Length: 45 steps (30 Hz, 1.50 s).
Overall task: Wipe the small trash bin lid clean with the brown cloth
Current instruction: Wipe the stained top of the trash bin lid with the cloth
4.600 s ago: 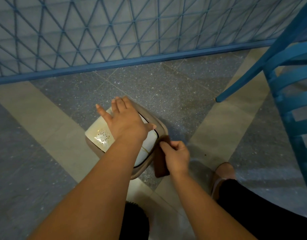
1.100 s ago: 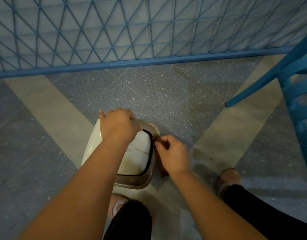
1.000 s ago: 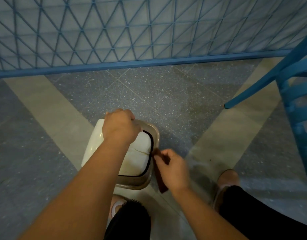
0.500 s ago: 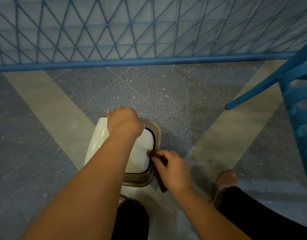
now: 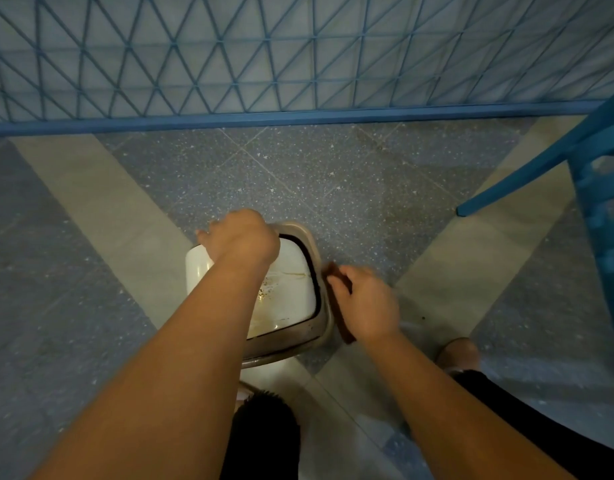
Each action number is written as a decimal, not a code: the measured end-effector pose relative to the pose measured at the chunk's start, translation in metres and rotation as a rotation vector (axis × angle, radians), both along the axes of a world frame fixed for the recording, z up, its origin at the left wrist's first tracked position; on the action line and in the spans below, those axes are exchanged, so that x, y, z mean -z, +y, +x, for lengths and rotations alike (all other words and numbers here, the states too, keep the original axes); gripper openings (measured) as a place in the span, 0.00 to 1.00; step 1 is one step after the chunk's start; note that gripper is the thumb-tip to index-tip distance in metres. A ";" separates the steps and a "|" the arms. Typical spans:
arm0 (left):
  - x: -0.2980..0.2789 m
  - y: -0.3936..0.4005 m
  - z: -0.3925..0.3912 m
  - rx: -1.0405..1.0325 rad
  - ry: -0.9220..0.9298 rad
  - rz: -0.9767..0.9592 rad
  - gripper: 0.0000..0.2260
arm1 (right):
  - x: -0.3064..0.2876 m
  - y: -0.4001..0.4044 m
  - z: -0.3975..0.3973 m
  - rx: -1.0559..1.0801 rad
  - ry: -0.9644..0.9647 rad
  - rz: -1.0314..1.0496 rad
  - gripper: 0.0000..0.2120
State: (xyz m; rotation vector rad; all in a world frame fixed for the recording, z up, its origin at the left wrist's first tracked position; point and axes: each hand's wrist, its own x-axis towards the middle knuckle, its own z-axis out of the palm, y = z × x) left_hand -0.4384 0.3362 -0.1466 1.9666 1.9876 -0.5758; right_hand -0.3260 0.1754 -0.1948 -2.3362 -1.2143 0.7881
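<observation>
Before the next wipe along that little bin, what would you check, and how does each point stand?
1. Small cream plastic trash bin steadied: ok, the left hand grips its far top edge.
2. Brown cloth in hand: ok, the right hand holds it, folded and hanging down.
3. Cloth against the grey-beige lid rim: ok, it lies along the rim's right edge.
4. White swing flap clean: not ok, brown specks and streaks show on it.
5. Far side of the rim clean: cannot tell, the left hand hides it.
6. Room to move: ok, the blue wooden chair stands apart on the right.
</observation>
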 end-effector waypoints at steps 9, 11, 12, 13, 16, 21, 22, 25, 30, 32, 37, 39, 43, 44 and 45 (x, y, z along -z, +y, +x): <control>-0.029 -0.038 -0.009 0.418 -0.085 0.121 0.35 | 0.025 -0.064 0.000 0.277 0.255 0.013 0.11; -0.036 -0.055 -0.013 0.583 -0.032 0.055 0.47 | 0.014 -0.051 0.001 0.281 0.311 0.097 0.08; -0.036 -0.062 -0.014 0.626 0.016 0.011 0.52 | 0.009 -0.043 0.001 0.272 0.321 0.134 0.08; -0.035 -0.066 -0.013 0.650 0.066 -0.022 0.56 | 0.004 -0.035 0.001 0.258 0.318 0.159 0.09; -0.031 -0.064 -0.006 0.702 0.186 -0.056 0.63 | -0.009 -0.013 0.001 0.156 0.226 0.176 0.10; -0.028 -0.063 0.007 0.756 0.304 -0.101 0.66 | -0.013 -0.022 -0.012 -0.027 0.144 0.056 0.09; -0.028 -0.064 0.008 0.765 0.311 -0.102 0.65 | -0.012 -0.027 -0.014 -0.030 0.139 0.061 0.08; -0.029 -0.067 0.010 0.794 0.318 -0.099 0.64 | -0.010 -0.021 -0.013 -0.018 0.105 0.075 0.08; -0.027 -0.065 0.007 0.798 0.262 -0.079 0.64 | -0.014 0.036 -0.001 -0.106 -0.063 0.038 0.11; -0.026 -0.064 0.006 0.792 0.241 -0.086 0.65 | -0.018 0.046 0.001 -0.181 -0.108 0.035 0.12; -0.025 -0.063 0.003 0.775 0.229 -0.088 0.65 | -0.016 -0.002 -0.005 -0.273 -0.120 0.007 0.11; -0.025 -0.064 0.003 0.795 0.257 -0.089 0.66 | -0.016 -0.022 -0.011 -0.294 -0.105 0.002 0.11; -0.025 -0.061 0.001 0.787 0.273 -0.090 0.66 | -0.018 -0.005 -0.011 -0.275 -0.096 -0.014 0.11; -0.025 -0.059 0.000 0.785 0.265 -0.087 0.66 | -0.019 0.003 -0.011 -0.279 -0.111 -0.014 0.11; -0.025 -0.058 -0.001 0.788 0.254 -0.081 0.66 | -0.019 0.009 -0.011 -0.288 -0.125 -0.016 0.11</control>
